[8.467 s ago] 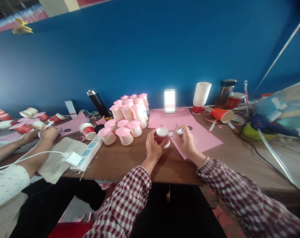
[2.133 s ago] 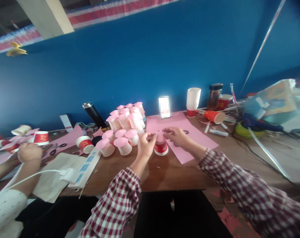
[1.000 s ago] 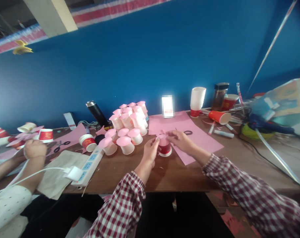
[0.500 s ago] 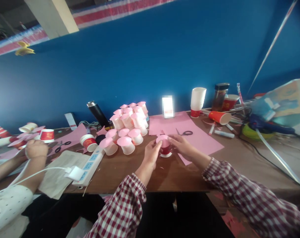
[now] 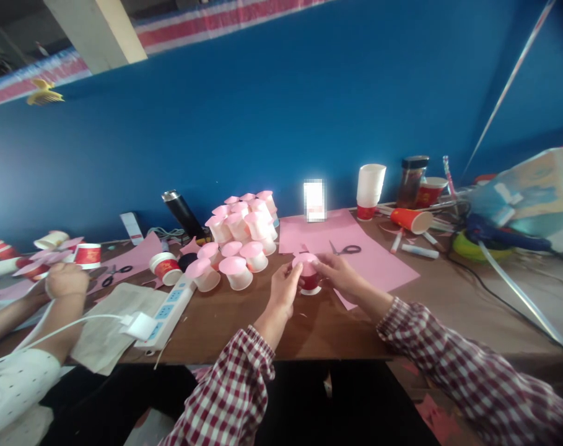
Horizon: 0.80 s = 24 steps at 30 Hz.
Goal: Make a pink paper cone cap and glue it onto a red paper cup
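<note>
A red paper cup (image 5: 311, 282) stands upright on the table in front of me, a pink paper disc (image 5: 305, 264) lying over its top. From the left, my left hand (image 5: 285, 285) grips the cup and disc, its thumb on the paper. My right hand (image 5: 337, 271) closes on the other side, fingers at the disc's edge and the cup. Some of my fingers are hidden behind the cup. Just beyond the right hand, black-handled scissors (image 5: 346, 249) lie on pink paper sheets (image 5: 378, 263).
Several white cups with pink discs (image 5: 235, 272) stand left of centre. Further left are a power strip (image 5: 167, 316), a tipped cup (image 5: 165, 268) and a black flask (image 5: 181, 210). A co-worker's hand (image 5: 67, 282) is at far left. Stacked cups (image 5: 371, 189) and a glue gun (image 5: 504, 235) are to the right.
Both hands stay around the cup and disc, with only a very slight shift. The view has moved a little; nothing else visibly differs.
</note>
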### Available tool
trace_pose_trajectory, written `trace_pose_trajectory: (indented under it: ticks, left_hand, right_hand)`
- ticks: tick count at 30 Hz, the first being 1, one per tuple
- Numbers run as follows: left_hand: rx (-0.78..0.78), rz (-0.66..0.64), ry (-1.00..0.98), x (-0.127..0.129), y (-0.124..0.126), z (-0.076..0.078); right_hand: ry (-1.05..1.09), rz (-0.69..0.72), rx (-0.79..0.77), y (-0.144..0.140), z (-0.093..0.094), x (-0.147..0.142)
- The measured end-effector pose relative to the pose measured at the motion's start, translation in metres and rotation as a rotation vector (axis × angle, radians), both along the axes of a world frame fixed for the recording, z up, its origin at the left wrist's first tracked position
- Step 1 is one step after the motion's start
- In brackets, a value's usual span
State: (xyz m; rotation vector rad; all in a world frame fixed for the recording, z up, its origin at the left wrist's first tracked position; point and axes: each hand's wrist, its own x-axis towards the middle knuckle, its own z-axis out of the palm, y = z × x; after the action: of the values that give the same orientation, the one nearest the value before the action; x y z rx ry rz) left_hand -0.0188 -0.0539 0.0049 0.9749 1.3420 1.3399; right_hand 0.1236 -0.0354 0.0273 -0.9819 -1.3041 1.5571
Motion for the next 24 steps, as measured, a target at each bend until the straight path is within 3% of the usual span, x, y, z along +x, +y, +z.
trace_pose_trajectory:
  ticks: [24]
  left_hand:
    - [-0.003, 0.014, -0.022, 0.0016, 0.0004, -0.0020]
  right_hand:
    - [-0.027, -0.012, 0.009, 0.0023, -0.0034, -0.0003]
